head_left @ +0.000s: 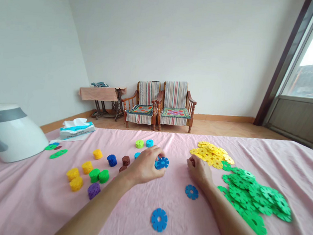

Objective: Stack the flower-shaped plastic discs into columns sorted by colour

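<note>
My left hand (147,165) is closed on a blue notched snowflake disc (163,163), pinched between thumb and fingers; whether more discs sit behind it I cannot tell. To its right, my right hand (199,170) rests on the cloth with its fingers curled in, and anything inside them is hidden. Just below that hand lies a loose blue disc (191,192). Another blue disc (159,219) lies flat closer to me. Beyond the right hand spreads a pile of yellow discs (211,154), and beside the right forearm a larger pile of green discs (254,195).
Left of my hands stand several short disc stacks, including a purple stack (94,191), a green stack (103,176) and a dark blue stack (111,160). A tissue pack (77,130) and a white kettle (18,137) stand farther left on the pink tablecloth (132,222).
</note>
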`<state>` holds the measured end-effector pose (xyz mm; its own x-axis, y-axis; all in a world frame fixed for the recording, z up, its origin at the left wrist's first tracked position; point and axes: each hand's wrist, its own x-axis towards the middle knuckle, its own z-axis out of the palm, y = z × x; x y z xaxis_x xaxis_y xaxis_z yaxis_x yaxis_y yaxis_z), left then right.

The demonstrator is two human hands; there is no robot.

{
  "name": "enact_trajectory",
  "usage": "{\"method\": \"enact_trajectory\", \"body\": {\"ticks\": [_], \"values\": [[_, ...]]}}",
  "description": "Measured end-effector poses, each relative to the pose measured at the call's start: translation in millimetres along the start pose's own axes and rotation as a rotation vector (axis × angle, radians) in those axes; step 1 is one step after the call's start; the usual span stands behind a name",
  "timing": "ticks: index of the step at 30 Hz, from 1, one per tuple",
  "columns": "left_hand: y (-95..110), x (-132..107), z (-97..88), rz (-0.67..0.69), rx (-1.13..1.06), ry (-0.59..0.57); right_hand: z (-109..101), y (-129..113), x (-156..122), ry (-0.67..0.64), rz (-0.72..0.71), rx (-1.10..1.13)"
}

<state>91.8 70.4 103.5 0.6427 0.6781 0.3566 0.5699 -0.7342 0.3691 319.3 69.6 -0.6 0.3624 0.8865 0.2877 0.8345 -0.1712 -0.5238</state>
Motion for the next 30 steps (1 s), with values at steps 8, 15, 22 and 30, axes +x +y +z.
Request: {"method": "enact_trajectory", "body": {"ticks": [8, 15, 22, 30], "values": [[-29, 3, 13.6, -0.056, 0.001, 0.076, 1, 0, -1, 0.011, -0.007, -0.002], [-32, 3, 17.7, -0.031, 0.019, 0.050, -1, 0, -2, 0.007, -0.009, 0.022], [-34, 4, 18.7, -0.016, 0.035, 0.028, -1, 0, -2, 0.011, -0.013, 0.023], [-35, 4, 19.5, -0.012, 0.041, 0.010, -1, -1, -2, 0.010, -0.012, 0.021]]}}
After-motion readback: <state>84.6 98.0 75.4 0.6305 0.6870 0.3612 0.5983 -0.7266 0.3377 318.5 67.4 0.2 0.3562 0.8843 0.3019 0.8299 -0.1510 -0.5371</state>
